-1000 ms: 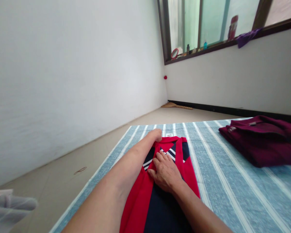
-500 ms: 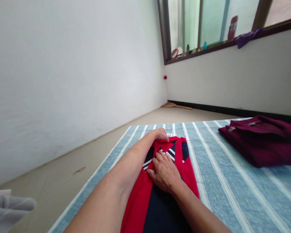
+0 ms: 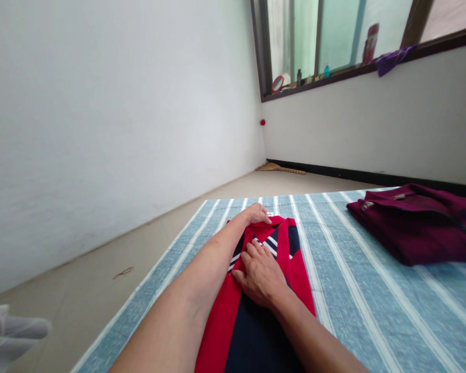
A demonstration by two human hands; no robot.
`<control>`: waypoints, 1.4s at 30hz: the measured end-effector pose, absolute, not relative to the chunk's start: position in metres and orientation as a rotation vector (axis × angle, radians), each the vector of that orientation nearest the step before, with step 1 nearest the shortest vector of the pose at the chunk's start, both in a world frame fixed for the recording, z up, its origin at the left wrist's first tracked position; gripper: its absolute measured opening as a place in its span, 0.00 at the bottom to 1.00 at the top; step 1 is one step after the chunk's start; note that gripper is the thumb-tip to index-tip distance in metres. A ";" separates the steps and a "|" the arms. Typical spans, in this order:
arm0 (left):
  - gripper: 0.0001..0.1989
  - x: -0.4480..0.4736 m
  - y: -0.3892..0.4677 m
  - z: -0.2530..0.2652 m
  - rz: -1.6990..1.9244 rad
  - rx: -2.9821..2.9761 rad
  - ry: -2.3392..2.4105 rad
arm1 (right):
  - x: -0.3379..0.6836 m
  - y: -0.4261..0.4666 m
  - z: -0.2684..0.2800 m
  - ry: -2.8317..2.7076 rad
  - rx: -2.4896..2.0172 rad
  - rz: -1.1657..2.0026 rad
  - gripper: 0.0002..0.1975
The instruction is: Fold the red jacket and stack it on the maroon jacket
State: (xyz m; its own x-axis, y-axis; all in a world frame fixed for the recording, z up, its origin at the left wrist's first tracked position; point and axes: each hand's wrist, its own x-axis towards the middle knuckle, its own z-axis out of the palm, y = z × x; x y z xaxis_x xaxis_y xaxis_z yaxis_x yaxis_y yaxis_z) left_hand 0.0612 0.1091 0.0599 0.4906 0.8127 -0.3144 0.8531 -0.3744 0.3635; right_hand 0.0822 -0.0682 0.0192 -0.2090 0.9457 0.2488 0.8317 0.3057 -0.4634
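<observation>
A red and navy top (image 3: 252, 331) with white stripes lies partly folded in front of me, its collar end pointing away. My left hand (image 3: 258, 213) reaches to that far end, fingers curled over the red collar edge near a small white label; the fingertips are partly hidden. Closer to me, my right hand (image 3: 261, 272) rests palm down on the top just below the collar, fingers stretched out over the striped part. Beneath the top is a blue and white striped sheet (image 3: 345, 274).
On the right of the sheet sits a folded maroon garment (image 3: 423, 228). Grey fabric (image 3: 13, 336) shows at lower left. Beyond the sheet edge are a tiled floor (image 3: 112, 243), a straw broom (image 3: 272, 167) and white walls. Bottles and a round mirror (image 3: 278, 84) line the windowsill.
The view has shifted slightly. Both hands stay in nearly the same places on the top.
</observation>
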 end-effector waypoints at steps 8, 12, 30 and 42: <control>0.15 0.070 0.104 0.054 -0.052 2.257 1.399 | 0.083 -0.068 0.017 -2.083 -1.573 0.307 0.23; 0.16 0.074 0.101 0.050 -0.061 2.259 1.409 | 0.083 -0.068 0.016 -2.067 -1.557 0.313 0.26; 0.16 0.084 0.108 0.027 0.182 2.316 1.317 | 0.082 -0.068 0.016 -2.036 -1.512 0.262 0.26; 0.16 0.086 0.112 0.017 0.350 2.335 1.256 | 0.082 -0.069 0.017 -2.053 -1.499 0.249 0.25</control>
